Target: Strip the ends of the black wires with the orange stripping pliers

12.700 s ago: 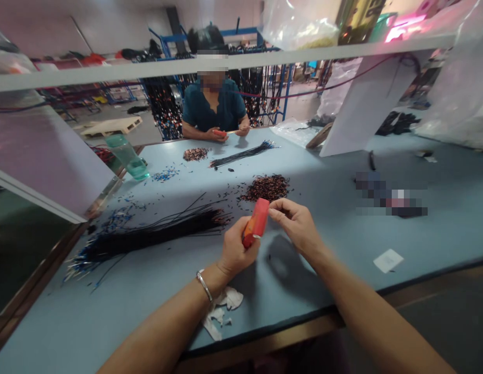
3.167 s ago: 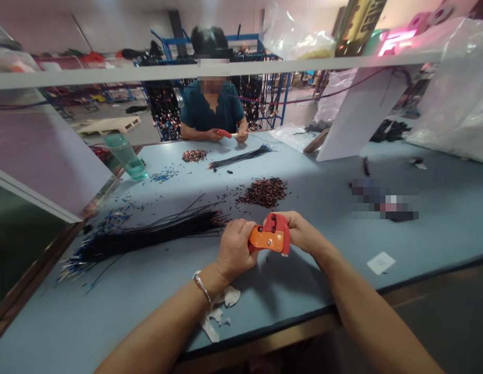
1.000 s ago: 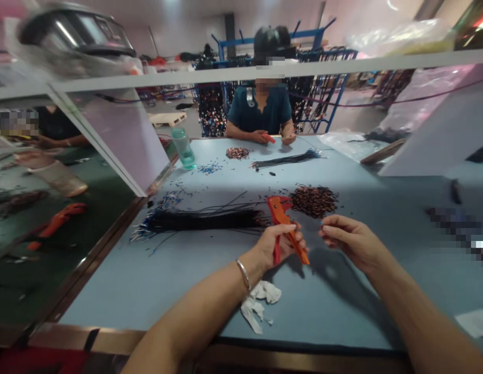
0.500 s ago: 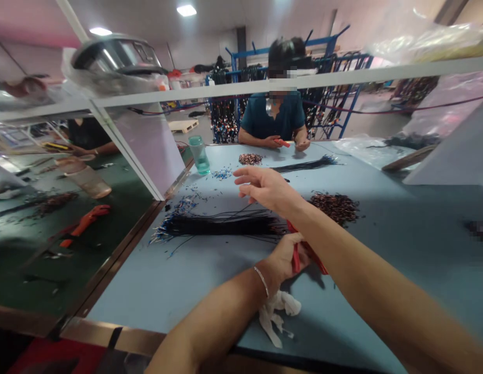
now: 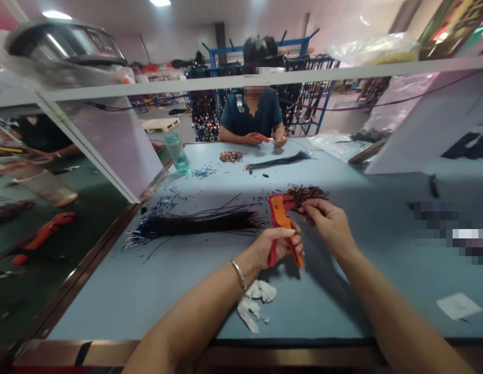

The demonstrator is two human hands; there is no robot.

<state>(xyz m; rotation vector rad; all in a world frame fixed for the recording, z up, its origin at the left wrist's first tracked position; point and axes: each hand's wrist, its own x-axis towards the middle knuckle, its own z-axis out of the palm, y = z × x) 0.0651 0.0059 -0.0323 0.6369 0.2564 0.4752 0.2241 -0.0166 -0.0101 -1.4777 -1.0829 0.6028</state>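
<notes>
My left hand (image 5: 278, 244) is wrapped round the handles of orange and red wire strippers (image 5: 281, 213), whose head points away from me. Close to the right of the jaws, my right hand (image 5: 330, 221) is closed in a pinch; what lies between its fingertips is too small to make out. A thick bundle of black wires (image 5: 202, 223) lies left of the strippers, with blue and white ends at its left and brownish ends at its right. Just behind the right fingertips is a heap of small dark brown pieces (image 5: 307, 193).
Crumpled white tissue (image 5: 251, 306) lies below my left wrist. Across the table a person (image 5: 251, 114) holds a red tool. Nearer are a second wire bundle (image 5: 280, 161), a green bottle (image 5: 178, 154) and blue scraps (image 5: 204, 171). A white shelf bar (image 5: 225, 80) crosses above.
My right hand has come back from above the wire bundle to beside the strippers' jaws, its fingers now pinched. The strippers are now in plain sight, and the view has shifted right.
</notes>
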